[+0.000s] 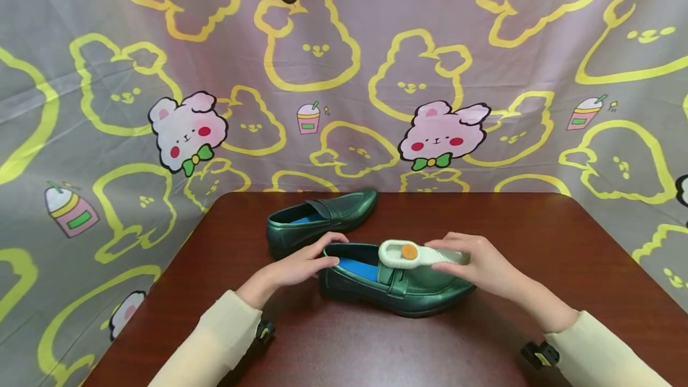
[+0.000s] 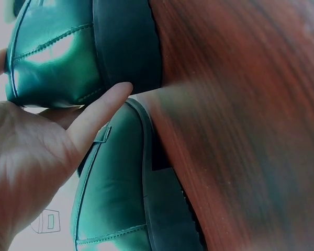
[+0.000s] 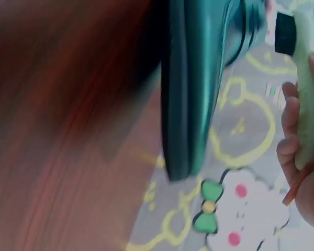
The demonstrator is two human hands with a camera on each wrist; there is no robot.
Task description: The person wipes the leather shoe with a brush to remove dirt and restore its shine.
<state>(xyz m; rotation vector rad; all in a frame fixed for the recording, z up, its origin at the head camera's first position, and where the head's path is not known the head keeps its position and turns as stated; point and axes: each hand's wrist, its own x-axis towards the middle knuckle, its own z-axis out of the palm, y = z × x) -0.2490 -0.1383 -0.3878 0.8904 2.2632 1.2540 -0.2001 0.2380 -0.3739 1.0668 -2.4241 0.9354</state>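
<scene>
A dark green loafer (image 1: 371, 294) with a blue insole lies on the table, toe to the right. My left hand (image 1: 301, 263) grips it at the heel, the thumb by the opening's rim; in the left wrist view one finger lies along the heel (image 2: 52, 68). My right hand (image 1: 481, 261) holds a pale green brush (image 1: 395, 254) with an orange button by its handle, above the loafer's vamp. Dark bristles (image 3: 286, 34) face the shoe in the right wrist view; whether they touch it I cannot tell. An orange strip (image 3: 297, 185) hangs from the handle's end.
Behind the left hand stands the matching green loafer (image 1: 349, 212), toe pointing to the back right. Both shoes are on a dark brown wooden table (image 1: 419, 357). A patterned cloth (image 1: 355, 106) with cartoon animals hangs around the table's back and sides.
</scene>
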